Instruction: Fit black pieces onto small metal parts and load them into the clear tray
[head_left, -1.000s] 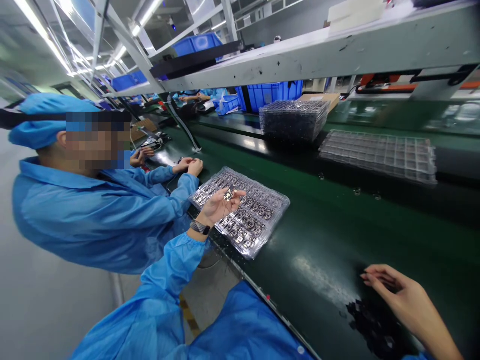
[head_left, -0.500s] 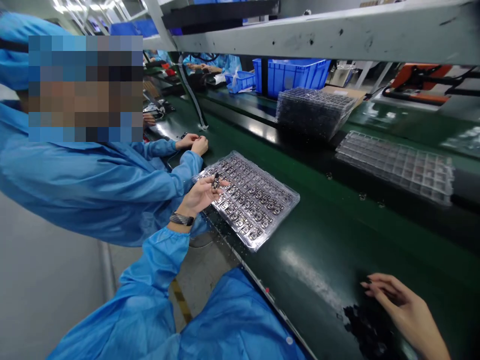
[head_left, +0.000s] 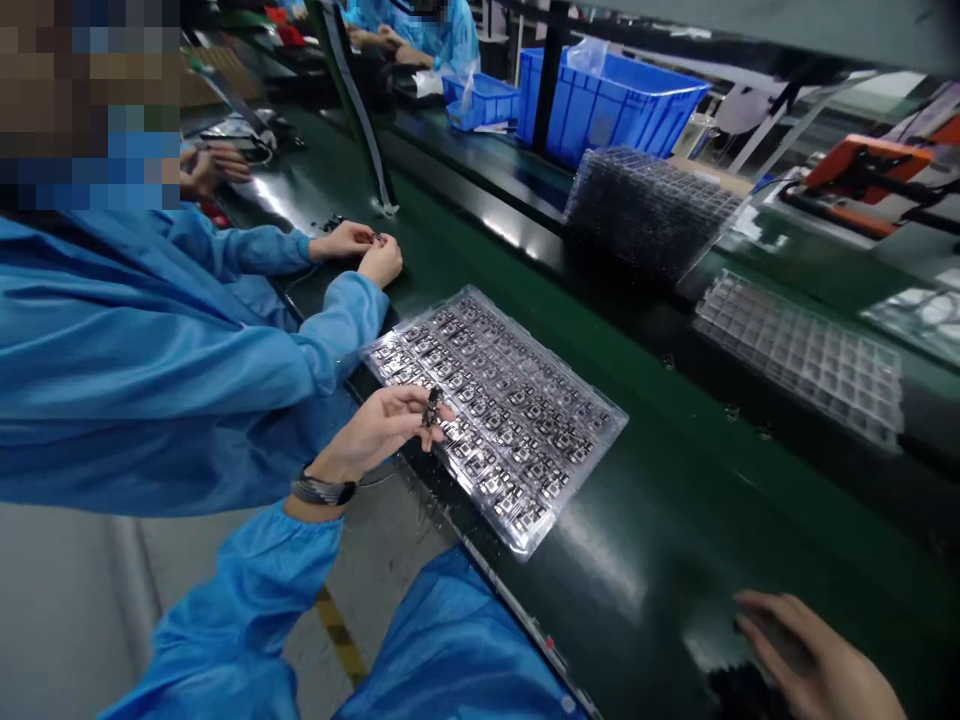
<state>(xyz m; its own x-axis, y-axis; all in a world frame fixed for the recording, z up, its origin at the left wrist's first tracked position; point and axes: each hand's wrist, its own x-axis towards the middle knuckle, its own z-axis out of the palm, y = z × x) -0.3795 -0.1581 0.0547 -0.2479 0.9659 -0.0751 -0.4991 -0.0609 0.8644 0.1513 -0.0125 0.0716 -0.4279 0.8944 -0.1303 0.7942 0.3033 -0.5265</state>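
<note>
Left hand [head_left: 379, 428] pinches a circuit board [head_left: 432, 408] (long axis near-upright, leaning right).

An open stretch of green tabletop [head_left: 682, 510] between the tray [head_left: 523, 546] and the right hand [head_left: 817, 655] leaves room for a hand to pass. A dark pile [head_left: 739, 692] blocks the way just beside that hand. The left hand [head_left: 379, 430] obstructs the tray's near edge; a co-worker's sleeve [head_left: 351, 308] crowds its left corner. Farther back, a slanted post [head_left: 362, 115], stacked clear grids [head_left: 652, 215] and another grid [head_left: 810, 350] form obstacles.
</note>
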